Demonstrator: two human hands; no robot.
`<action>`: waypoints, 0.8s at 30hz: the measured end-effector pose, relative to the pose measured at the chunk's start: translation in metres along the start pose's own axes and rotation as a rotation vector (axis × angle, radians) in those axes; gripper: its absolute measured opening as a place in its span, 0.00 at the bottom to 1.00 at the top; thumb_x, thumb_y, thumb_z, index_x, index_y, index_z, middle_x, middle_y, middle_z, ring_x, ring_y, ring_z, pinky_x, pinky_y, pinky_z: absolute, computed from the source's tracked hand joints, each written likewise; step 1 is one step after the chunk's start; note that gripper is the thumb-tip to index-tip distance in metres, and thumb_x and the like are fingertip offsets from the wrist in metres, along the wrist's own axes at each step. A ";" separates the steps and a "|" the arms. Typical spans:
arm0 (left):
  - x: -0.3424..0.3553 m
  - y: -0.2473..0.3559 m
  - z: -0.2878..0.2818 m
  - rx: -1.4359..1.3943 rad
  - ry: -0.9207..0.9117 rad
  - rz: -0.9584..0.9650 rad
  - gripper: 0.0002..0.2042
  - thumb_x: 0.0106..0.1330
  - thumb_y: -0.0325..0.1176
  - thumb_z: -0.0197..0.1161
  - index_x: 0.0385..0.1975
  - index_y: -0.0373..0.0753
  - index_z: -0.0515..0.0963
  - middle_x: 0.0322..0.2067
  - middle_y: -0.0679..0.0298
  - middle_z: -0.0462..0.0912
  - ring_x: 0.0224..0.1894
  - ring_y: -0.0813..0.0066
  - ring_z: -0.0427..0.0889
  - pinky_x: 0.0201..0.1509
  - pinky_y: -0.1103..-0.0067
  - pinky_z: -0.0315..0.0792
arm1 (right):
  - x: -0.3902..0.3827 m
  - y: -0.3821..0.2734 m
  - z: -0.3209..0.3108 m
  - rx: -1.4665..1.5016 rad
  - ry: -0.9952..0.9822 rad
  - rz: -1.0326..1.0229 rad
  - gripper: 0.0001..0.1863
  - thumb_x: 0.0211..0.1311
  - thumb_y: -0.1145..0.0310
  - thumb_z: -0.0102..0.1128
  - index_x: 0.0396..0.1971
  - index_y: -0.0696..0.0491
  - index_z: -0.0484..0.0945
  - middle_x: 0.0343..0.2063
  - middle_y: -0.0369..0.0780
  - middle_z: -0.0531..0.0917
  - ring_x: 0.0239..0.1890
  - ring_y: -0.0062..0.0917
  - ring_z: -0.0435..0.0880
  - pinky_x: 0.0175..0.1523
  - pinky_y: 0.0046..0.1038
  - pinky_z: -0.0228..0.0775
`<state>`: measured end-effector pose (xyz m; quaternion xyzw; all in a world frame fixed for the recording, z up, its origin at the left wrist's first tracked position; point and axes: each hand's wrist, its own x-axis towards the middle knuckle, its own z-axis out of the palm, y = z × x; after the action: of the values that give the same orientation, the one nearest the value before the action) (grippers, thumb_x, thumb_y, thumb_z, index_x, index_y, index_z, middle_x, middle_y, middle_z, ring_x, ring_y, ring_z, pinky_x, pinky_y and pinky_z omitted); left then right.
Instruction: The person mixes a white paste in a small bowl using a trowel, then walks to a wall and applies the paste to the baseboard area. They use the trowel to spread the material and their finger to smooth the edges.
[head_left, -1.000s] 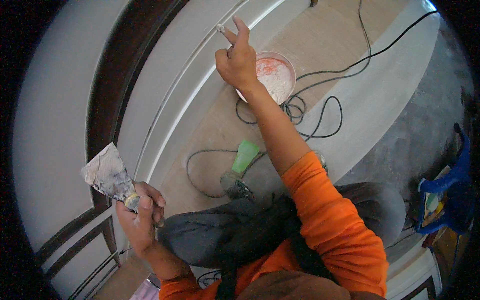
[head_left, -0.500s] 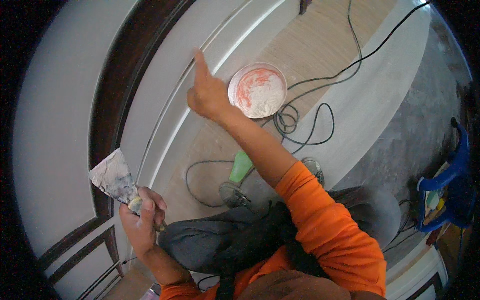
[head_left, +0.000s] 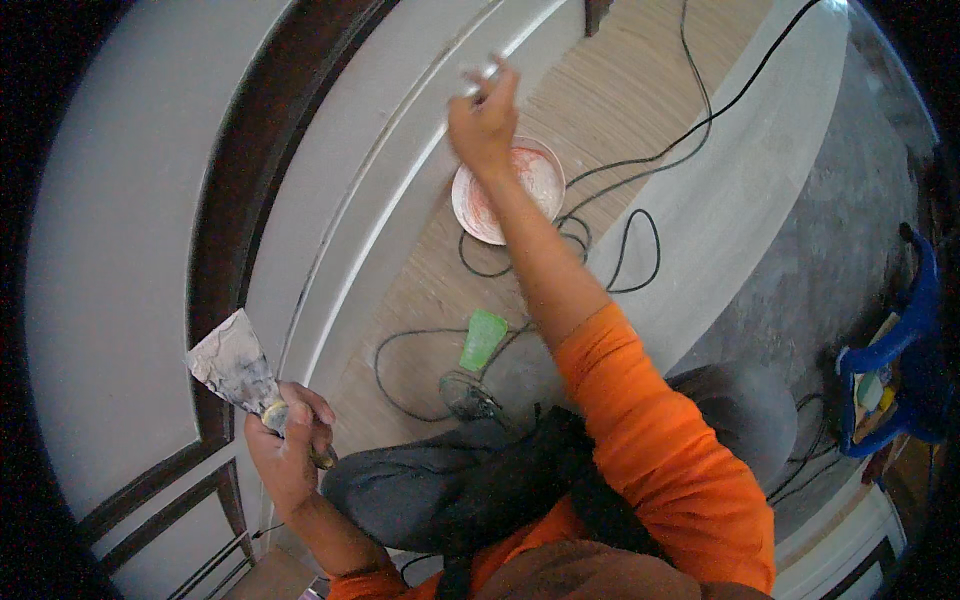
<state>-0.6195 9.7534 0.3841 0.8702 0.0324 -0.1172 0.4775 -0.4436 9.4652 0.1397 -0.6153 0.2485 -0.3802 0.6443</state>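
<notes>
My left hand point(head_left: 288, 445) is closed around the handle of a putty knife point(head_left: 235, 362) at the lower left. The wide blade points up and away, smeared with pale and grey filler. Stretched forward, my right hand point(head_left: 486, 125) hovers over the edge of the white baseboard point(head_left: 385, 215). Its fingers look apart and slightly blurred, and I make out nothing held in them. Just below it, partly covered by my wrist, a round white dish point(head_left: 548, 190) with white and reddish paste rests on the floor.
A dark cable point(head_left: 655, 255) loops over the wooden floor point(head_left: 400, 305). Near my knee lie a green plastic piece point(head_left: 484, 338) and a clear round item point(head_left: 466, 396). Dark trim point(head_left: 225, 215) runs along the left wall. A blue plastic stool or carrier point(head_left: 900, 360) stands at the right.
My right hand has moved right and slightly forward, away from the baseboard's upper groove, and its pointing finger is now joined by other spread fingers. The left hand keeps the putty knife nearly in place.
</notes>
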 end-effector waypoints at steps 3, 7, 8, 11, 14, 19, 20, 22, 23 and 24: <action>0.003 -0.001 -0.001 -0.030 -0.027 0.020 0.18 0.68 0.47 0.68 0.33 0.38 0.72 0.24 0.58 0.80 0.16 0.81 0.69 0.20 0.82 0.63 | 0.079 0.029 -0.018 -0.135 0.183 -0.192 0.36 0.54 0.74 0.56 0.65 0.57 0.58 0.51 0.55 0.84 0.41 0.43 0.88 0.51 0.39 0.78; 0.001 -0.004 0.002 -0.021 0.022 0.017 0.18 0.69 0.47 0.68 0.34 0.39 0.71 0.24 0.58 0.80 0.16 0.81 0.69 0.20 0.82 0.63 | 0.098 0.015 -0.030 -0.015 0.111 -0.178 0.40 0.53 0.74 0.58 0.68 0.61 0.55 0.48 0.57 0.84 0.39 0.46 0.87 0.49 0.41 0.79; -0.001 -0.003 0.001 -0.015 0.022 0.020 0.18 0.69 0.47 0.68 0.34 0.39 0.71 0.24 0.58 0.80 0.16 0.81 0.69 0.19 0.82 0.63 | 0.087 0.003 -0.028 -0.004 0.060 -0.167 0.39 0.54 0.74 0.57 0.68 0.61 0.55 0.49 0.58 0.84 0.41 0.49 0.87 0.50 0.42 0.79; -0.003 0.002 0.001 -0.013 0.004 0.002 0.18 0.69 0.47 0.68 0.34 0.39 0.71 0.24 0.58 0.80 0.16 0.81 0.69 0.19 0.82 0.62 | 0.070 -0.006 -0.014 -0.072 -0.081 -0.124 0.44 0.54 0.76 0.56 0.72 0.58 0.49 0.59 0.62 0.76 0.41 0.50 0.87 0.48 0.42 0.80; -0.004 0.001 -0.003 -0.021 -0.010 -0.012 0.18 0.68 0.47 0.68 0.34 0.39 0.71 0.24 0.58 0.80 0.16 0.80 0.69 0.18 0.82 0.62 | 0.049 -0.028 -0.002 -0.108 -0.204 -0.078 0.45 0.54 0.78 0.55 0.74 0.57 0.47 0.63 0.66 0.72 0.40 0.51 0.87 0.45 0.42 0.81; -0.002 0.004 0.004 0.025 0.063 -0.047 0.19 0.66 0.48 0.69 0.32 0.39 0.71 0.25 0.57 0.80 0.16 0.80 0.69 0.18 0.82 0.61 | 0.017 -0.024 0.027 -0.131 -0.138 -0.257 0.45 0.54 0.77 0.55 0.73 0.59 0.46 0.56 0.66 0.77 0.39 0.56 0.86 0.45 0.47 0.79; -0.001 0.003 0.004 0.021 0.050 -0.041 0.19 0.66 0.48 0.69 0.32 0.39 0.71 0.25 0.57 0.80 0.16 0.80 0.69 0.18 0.82 0.61 | 0.008 -0.022 0.030 -0.138 -0.167 -0.220 0.45 0.54 0.75 0.56 0.72 0.60 0.47 0.54 0.63 0.79 0.41 0.57 0.85 0.48 0.47 0.79; 0.000 0.002 0.000 0.023 0.029 -0.025 0.19 0.66 0.48 0.69 0.32 0.39 0.71 0.25 0.57 0.80 0.16 0.80 0.69 0.18 0.83 0.61 | -0.016 -0.024 0.040 -0.149 -0.199 -0.173 0.45 0.53 0.74 0.57 0.72 0.61 0.47 0.51 0.62 0.81 0.43 0.57 0.85 0.50 0.48 0.78; 0.000 0.001 -0.001 0.006 0.018 -0.016 0.19 0.66 0.48 0.69 0.32 0.39 0.71 0.25 0.57 0.80 0.16 0.80 0.69 0.18 0.83 0.62 | -0.028 -0.024 0.044 -0.165 -0.202 -0.169 0.46 0.53 0.75 0.57 0.72 0.61 0.47 0.50 0.62 0.81 0.41 0.57 0.85 0.49 0.48 0.78; 0.000 0.000 -0.001 -0.007 0.010 -0.009 0.19 0.66 0.49 0.70 0.32 0.39 0.71 0.25 0.57 0.80 0.16 0.81 0.69 0.18 0.83 0.62 | -0.041 -0.024 0.049 -0.177 -0.206 -0.162 0.46 0.53 0.76 0.57 0.73 0.61 0.47 0.50 0.63 0.81 0.40 0.56 0.85 0.47 0.48 0.78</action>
<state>-0.6195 9.7544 0.3845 0.8688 0.0390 -0.1147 0.4800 -0.4337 9.5281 0.1634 -0.7234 0.1633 -0.3425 0.5767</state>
